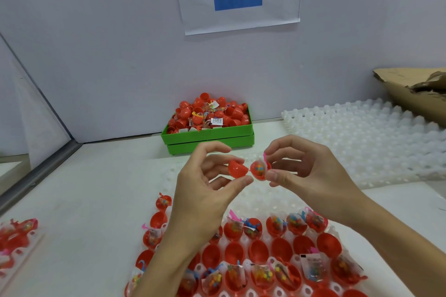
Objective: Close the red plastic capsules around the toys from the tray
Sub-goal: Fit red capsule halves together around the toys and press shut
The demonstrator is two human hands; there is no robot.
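Note:
My left hand (205, 190) pinches an empty red capsule half (237, 169) between thumb and fingers. My right hand (311, 171) pinches the other red capsule half (259, 171), which holds a small bagged toy with coloured beads and a pink piece sticking up. The two halves are held side by side above the table, almost touching. Below them a white plastic tray (270, 200) carries rows of open red halves, several with bagged toys (311, 270) in them.
A green bin (207, 136) piled with red capsules stands at the back against the wall. A white dimpled tray (362, 137) lies at the right, with torn cardboard (415, 89) behind it. More red halves with toys (17, 236) lie at the left edge.

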